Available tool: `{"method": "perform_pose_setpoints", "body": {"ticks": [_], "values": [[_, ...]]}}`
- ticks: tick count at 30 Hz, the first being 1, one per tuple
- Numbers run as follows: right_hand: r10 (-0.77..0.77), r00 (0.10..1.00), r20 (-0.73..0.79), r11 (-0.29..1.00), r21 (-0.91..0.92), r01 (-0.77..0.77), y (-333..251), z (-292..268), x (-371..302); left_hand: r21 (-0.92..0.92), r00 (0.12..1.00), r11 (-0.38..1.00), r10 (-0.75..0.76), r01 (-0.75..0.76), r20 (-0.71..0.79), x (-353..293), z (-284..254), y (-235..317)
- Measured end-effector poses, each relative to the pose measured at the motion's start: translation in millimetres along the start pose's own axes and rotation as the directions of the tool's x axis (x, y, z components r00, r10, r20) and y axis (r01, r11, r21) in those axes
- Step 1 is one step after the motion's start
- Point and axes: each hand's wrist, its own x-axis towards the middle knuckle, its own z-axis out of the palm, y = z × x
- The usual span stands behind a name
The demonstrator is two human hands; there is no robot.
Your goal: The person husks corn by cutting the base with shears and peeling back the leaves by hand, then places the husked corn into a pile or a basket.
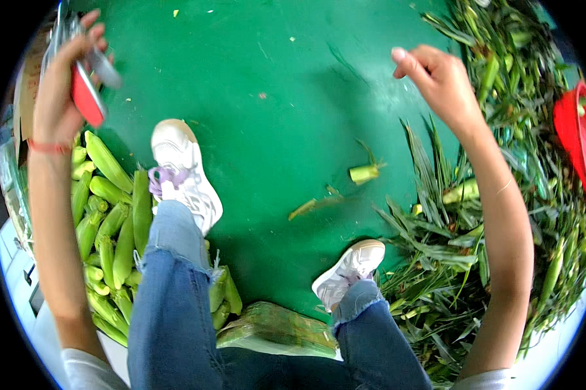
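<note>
At the upper left, my left hand (62,91) is closed around a red-and-grey hand tool (86,97). Motion blurs its grey metal part, so its exact kind is unclear. My right hand (436,78) hangs over the floor at the upper right, fingers curled in and thumb pointing out, with nothing visible in it. A thin green leaf (346,64), smeared by motion, is to the left of that hand. Trimmed green corn ears (114,221) are piled beneath my left forearm. On the floor between the hands and my feet lies a cut corn stub (364,173).
A big heap of corn husks and leaves (436,299) spreads along the right side. A red plastic container (575,130) stands at its far edge. My shoes (186,169) rest on the green floor (260,84). Between my legs is a plastic-wrapped bundle (280,328).
</note>
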Motion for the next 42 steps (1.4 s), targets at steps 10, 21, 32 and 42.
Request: {"method": "perform_pose_setpoints", "body": {"ticks": [10,21,32,42], "values": [[0.026,0.808,-0.589,0.993,-0.074,-0.086,-123.7,-228.1,-225.0,-0.382,0.872,0.858,0.443,-0.345,0.209,-160.5,4.8,163.0],[0.880,0.268,-0.393,0.458,0.852,-0.253,-172.6,17.4,-634.7,-0.242,0.908,0.878,-0.380,0.414,0.175,-454.3,-107.9,-18.1],[0.933,0.359,0.026,0.282,0.568,-0.773,-207.0,306.1,-777.8,0.278,0.568,0.952,-0.301,0.129,0.766,-422.3,283.9,-98.3],[0.877,0.141,0.459,-0.177,0.582,-0.794,-127.8,250.0,-727.6,0.357,0.469,0.931,-0.283,-0.076,0.837,-394.5,380.5,-115.6]]}}
